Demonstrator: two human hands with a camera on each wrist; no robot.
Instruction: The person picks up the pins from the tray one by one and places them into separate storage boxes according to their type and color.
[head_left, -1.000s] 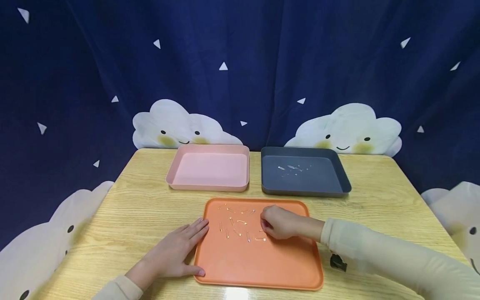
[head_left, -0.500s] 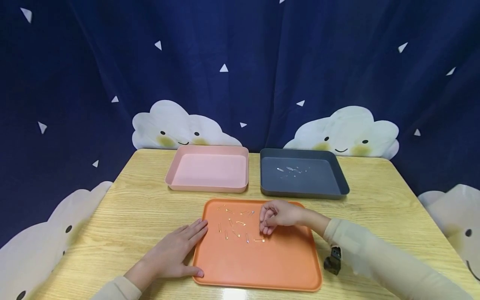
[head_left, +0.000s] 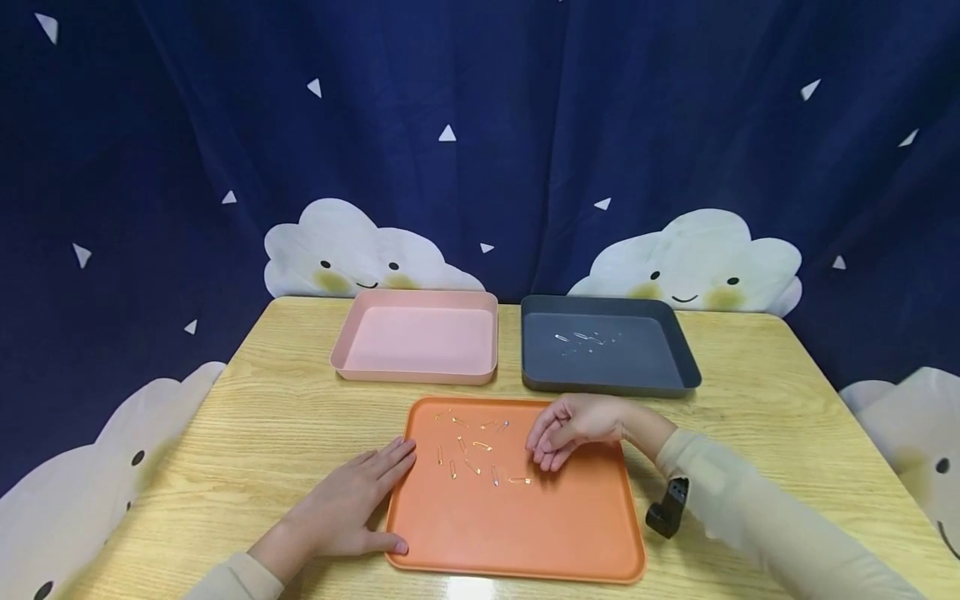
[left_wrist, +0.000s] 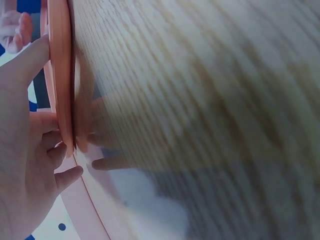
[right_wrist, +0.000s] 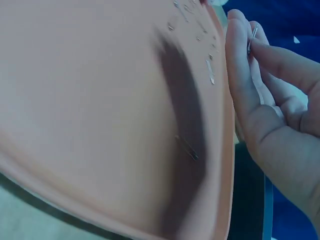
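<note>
Several safety pins (head_left: 482, 446), gold and silver, lie scattered over the upper left part of the orange tray (head_left: 517, 533). My right hand (head_left: 573, 429) is raised over the tray's right side. In the right wrist view its thumb and a finger pinch a small silver safety pin (right_wrist: 253, 39). Below that hand, another safety pin (right_wrist: 187, 148) lies in its shadow on the tray. My left hand (head_left: 348, 504) rests along the tray's left rim, fingers and thumb extended; the left wrist view also shows the hand (left_wrist: 30, 135) at this rim (left_wrist: 61, 75).
Behind the orange tray stand a pink tray (head_left: 416, 377) on the left and a dark grey tray (head_left: 611, 386) on the right. A few safety pins (head_left: 581, 337) and small bright specks lie in the grey one. A cloud-patterned curtain (head_left: 487, 150) hangs behind the wooden table (head_left: 300, 400).
The right hand has picked up a safety pin from beside the horizontal pin and lifted slightly up and right, turning its palm side more into view. The left hand stays on the rim.
</note>
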